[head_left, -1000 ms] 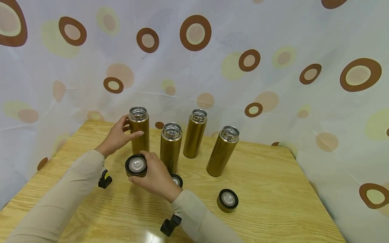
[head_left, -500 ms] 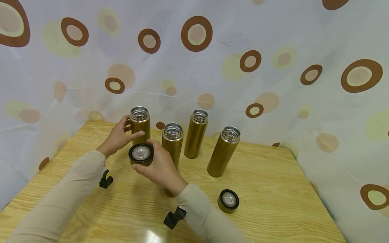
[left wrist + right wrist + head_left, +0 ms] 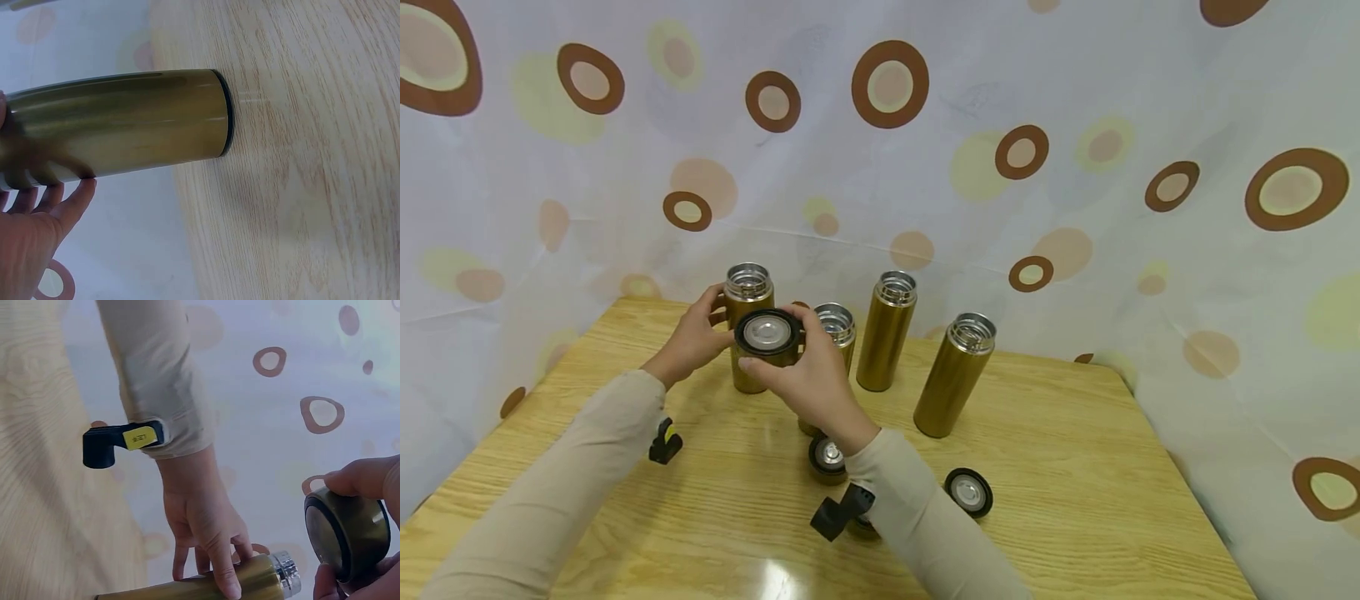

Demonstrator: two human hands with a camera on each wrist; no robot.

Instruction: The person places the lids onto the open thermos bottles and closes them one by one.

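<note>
My left hand (image 3: 698, 335) grips the leftmost gold thermos bottle (image 3: 747, 377), with fingers (image 3: 76, 203) behind it in the left wrist view. This bottle stands upright on the table, its steel mouth uncapped. My right hand (image 3: 818, 385) holds a gold lid (image 3: 767, 333) by its sides between thumb and fingers. In the head view the lid's black ring and silver disc face the camera, and it covers part of the gripped bottle. The right wrist view shows the lid (image 3: 353, 534) apart from the bottle's steel neck (image 3: 286, 574).
Three more uncapped gold bottles stand near: one partly behind the right hand (image 3: 837, 325), one at the back (image 3: 886, 337), one to the right (image 3: 953, 379). On the wooden table (image 3: 1075, 467) lie lids (image 3: 827, 460), including a right-hand lid (image 3: 970, 492); another is partly hidden by the right wrist.
My right hand has raised the lid and carried it to the right, in front of the leftmost bottle. My left hand keeps its grip on that bottle, which has stayed in place.
</note>
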